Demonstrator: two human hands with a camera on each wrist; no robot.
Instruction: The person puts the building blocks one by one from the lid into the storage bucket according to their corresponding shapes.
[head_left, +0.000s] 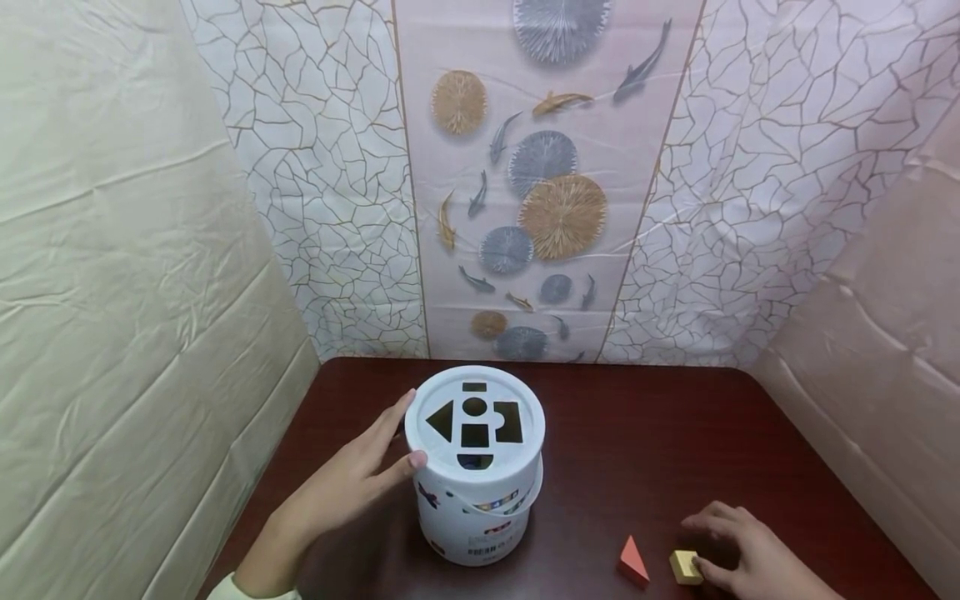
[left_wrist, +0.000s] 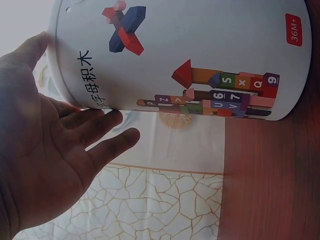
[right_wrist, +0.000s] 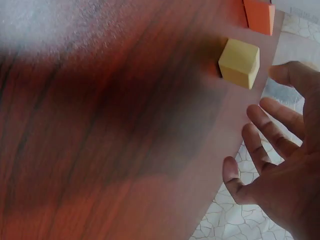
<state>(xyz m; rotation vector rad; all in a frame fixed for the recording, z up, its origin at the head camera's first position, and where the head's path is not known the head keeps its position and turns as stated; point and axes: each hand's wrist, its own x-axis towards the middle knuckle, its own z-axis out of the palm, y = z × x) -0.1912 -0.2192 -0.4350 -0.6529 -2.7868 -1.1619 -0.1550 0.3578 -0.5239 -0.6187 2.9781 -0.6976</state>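
Observation:
A white toy-block bucket [head_left: 480,517] stands upright, its lid [head_left: 438,457] cut with several shaped holes, among them a triangle, a circle and a square. My left hand [head_left: 348,483] rests against the left side of the lid, thumb on the near rim and fingers extended toward the far side. In the left wrist view, those fingers spread loosely beside the bucket wall [left_wrist: 165,45]. On the right, my right hand [head_left: 750,550] is at a yellow block [head_left: 686,567]; the right wrist view shows its thumb near the block and nothing gripped. A red triangular block [head_left: 633,562] lies left of the yellow one.
Everything stands on a dark red-brown tabletop [head_left: 637,442] with rounded far corners. A patterned cloth [head_left: 345,192] hangs behind it, and pale padded walls [head_left: 150,292] flank both sides. The bucket's white handle [head_left: 536,487] hangs down on its right.

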